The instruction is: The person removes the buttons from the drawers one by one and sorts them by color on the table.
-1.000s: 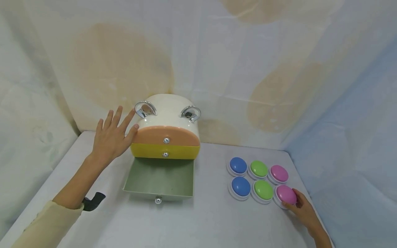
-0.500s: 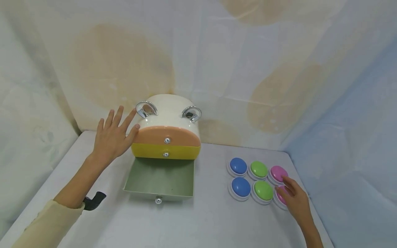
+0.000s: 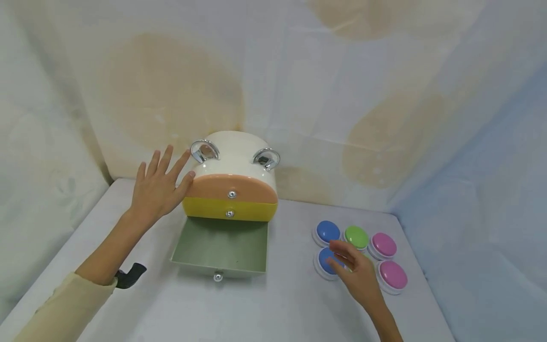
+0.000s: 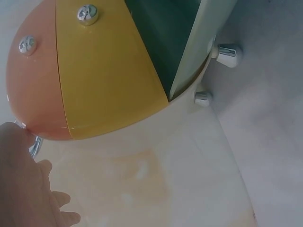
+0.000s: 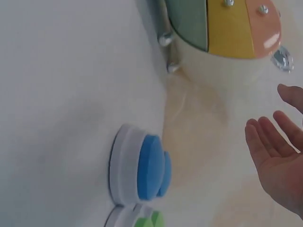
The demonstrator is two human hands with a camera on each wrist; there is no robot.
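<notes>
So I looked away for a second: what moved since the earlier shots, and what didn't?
The right hand let go of the near pink button and slid left; it now hovers open over the near green and near blue button, holding nothing. The left hand stays flat against the drawer box, bottom drawer still open. All six buttons kept their places.

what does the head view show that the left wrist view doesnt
Only the head view shows the right hand hovering open over six dome buttons, blue, green and pink, plus the two chrome handles on top of the drawer box, and a black object beside the left sleeve.

Only the left wrist view shows the box's small chrome feet underneath.

Both show the left hand flat against the box's side, the shut orange drawer, the shut yellow drawer and the pulled-out green drawer.
</notes>
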